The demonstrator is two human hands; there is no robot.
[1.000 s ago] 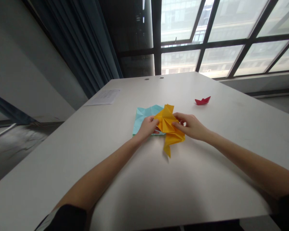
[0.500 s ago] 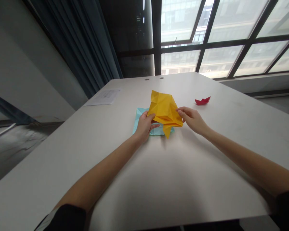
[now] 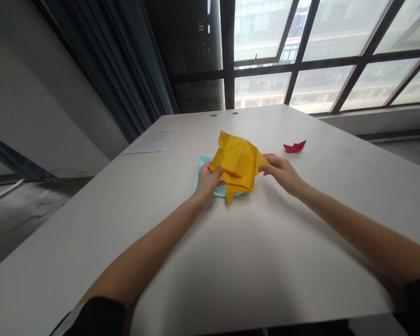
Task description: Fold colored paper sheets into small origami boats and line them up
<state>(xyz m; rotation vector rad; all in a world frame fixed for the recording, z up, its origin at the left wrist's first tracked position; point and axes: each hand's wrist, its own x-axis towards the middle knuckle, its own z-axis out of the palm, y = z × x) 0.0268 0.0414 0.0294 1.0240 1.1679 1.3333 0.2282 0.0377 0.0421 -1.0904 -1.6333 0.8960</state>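
Observation:
A creased yellow paper [image 3: 237, 161] is held up over the white table [image 3: 259, 261], partly unfolded. My left hand [image 3: 206, 179] pinches its left edge. My right hand [image 3: 282, 171] pinches its right corner. Under the yellow paper lies a creased light-blue sheet [image 3: 203, 164], mostly hidden by the paper and my left hand. One pointed flap of the yellow paper hangs down toward the table.
A small red paper boat [image 3: 294, 147] stands on the table to the right, beyond my right hand. A white printed sheet [image 3: 150, 141] lies at the far left of the table. Windows and a dark curtain stand behind the table's far edge.
The yellow paper went from a folded shape low over the table to a lifted, opened sheet. Both hands moved apart and slightly away from me, spreading it.

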